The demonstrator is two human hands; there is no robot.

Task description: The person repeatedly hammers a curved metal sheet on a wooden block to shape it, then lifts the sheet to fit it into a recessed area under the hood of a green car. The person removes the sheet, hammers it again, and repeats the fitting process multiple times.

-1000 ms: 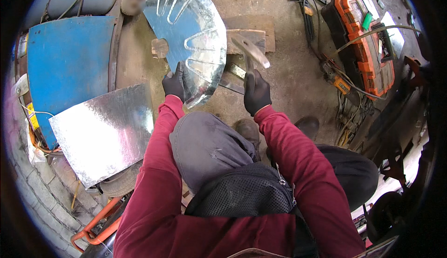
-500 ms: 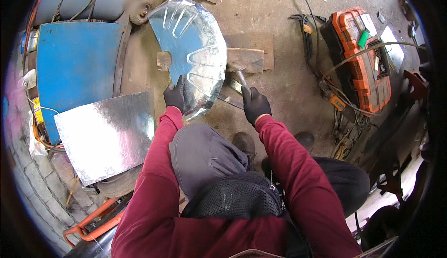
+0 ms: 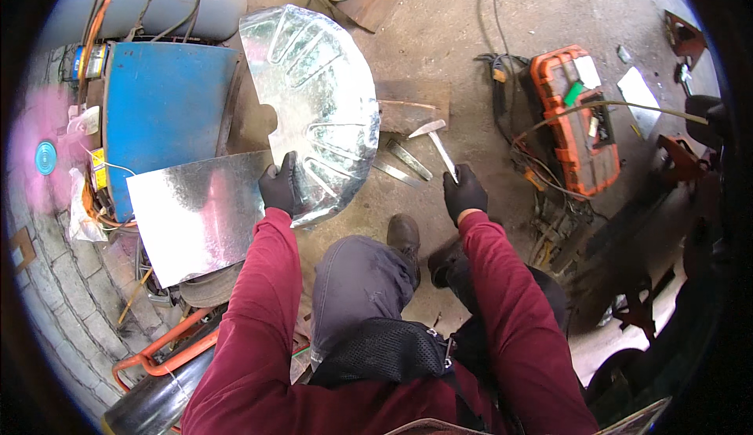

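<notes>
My left hand point(image 3: 279, 186), in a dark glove, is closed on the inner edge of a shiny half-round metal sheet point(image 3: 333, 94). Raised U-shaped ribs fan out along the sheet, and a small notch cuts into its straight side. To the right of the sheet, my gloved right hand point(image 3: 466, 192) grips a hammer point(image 3: 444, 152) by its handle. The hammer head points away from me, apart from the sheet. Two narrow metal pieces, a thick bar point(image 3: 409, 160) and a thin flat strip point(image 3: 396, 173), lie on the floor between sheet and hammer.
Brown flat plates point(image 3: 420, 109) lie partly under the sheet's far right. An orange toolbox point(image 3: 576, 121) with cables beside it stands right. On the left are a blue panel point(image 3: 169, 121), a flat shiny sheet point(image 3: 196, 215), a grey cylinder point(image 3: 149, 7) and an orange tubular frame point(image 3: 169, 360).
My right hand has moved right with the hammer, whose head now shows plainly, away from the sheet. The half-round sheet has tilted, its face now bright, as the view shifted.
</notes>
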